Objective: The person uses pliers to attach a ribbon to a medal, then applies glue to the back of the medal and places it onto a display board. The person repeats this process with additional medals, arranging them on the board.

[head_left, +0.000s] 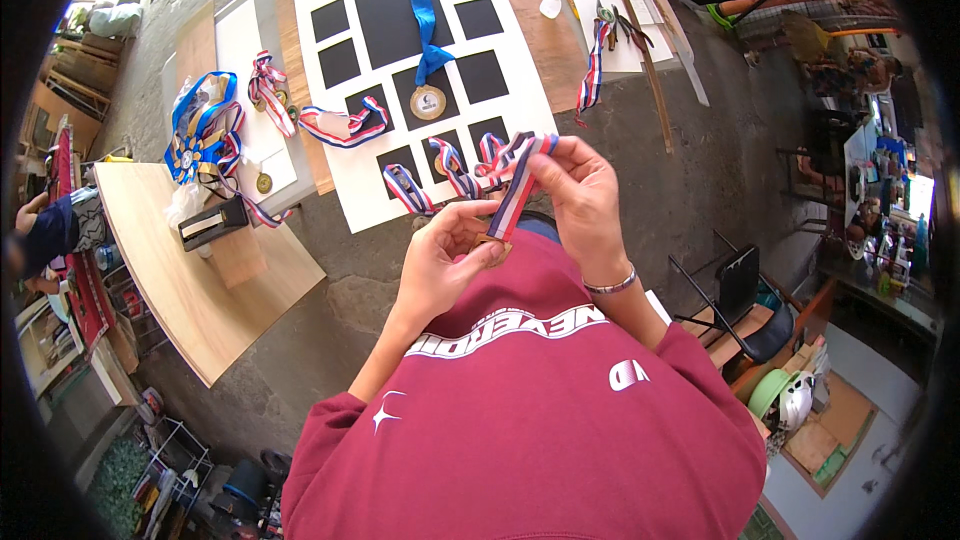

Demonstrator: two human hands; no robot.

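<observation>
Close to my body, a gold medal [494, 249] is pinched in my left hand [448, 252], partly hidden by its fingers. Its red, white and blue ribbon [515, 190] runs up to my right hand [580, 202], which grips it between thumb and fingers. Just beyond lies a white board [355, 202] with black rectangular cutouts or panels. On that board, a large medal [428, 102] rests with its blue ribbon [422, 15] stretched away from me. Several striped-ribbon medals [455, 172] lie along the board's near edge, and another striped ribbon [345, 127] crosses its left side.
At left, a bunch of blue ribbons [195, 140] and a black box [213, 225] sit by a light wooden panel [250, 325]. Pliers [632, 32] and a striped ribbon [592, 70] lie at the right. A black chair [740, 290] stands to my right.
</observation>
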